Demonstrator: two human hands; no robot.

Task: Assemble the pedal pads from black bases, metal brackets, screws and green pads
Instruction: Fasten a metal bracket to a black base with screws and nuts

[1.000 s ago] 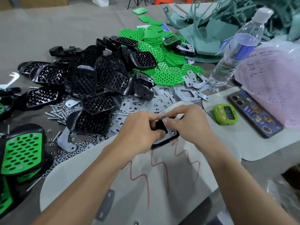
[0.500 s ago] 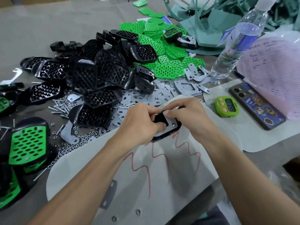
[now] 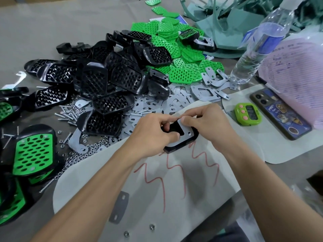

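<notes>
On the grey table (image 3: pixel 52 23), a white mat (image 3: pixel 192 198) carries a black base (image 3: pixel 174 148) topped by a metal bracket (image 3: pixel 186 136). The left grip (image 3: pixel 153 135) curls round the base at its 3 o'clock. The right grip (image 3: pixel 208 126) pinches the bracket at its 9 o'clock.

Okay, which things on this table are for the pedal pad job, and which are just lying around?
For the job: black base and metal bracket gripped by left hand and right hand; piled black bases; green pads; loose brackets; screws; nuts; finished pads.
Lying about: water bottle; phone; green timer; pink sheet.
</notes>
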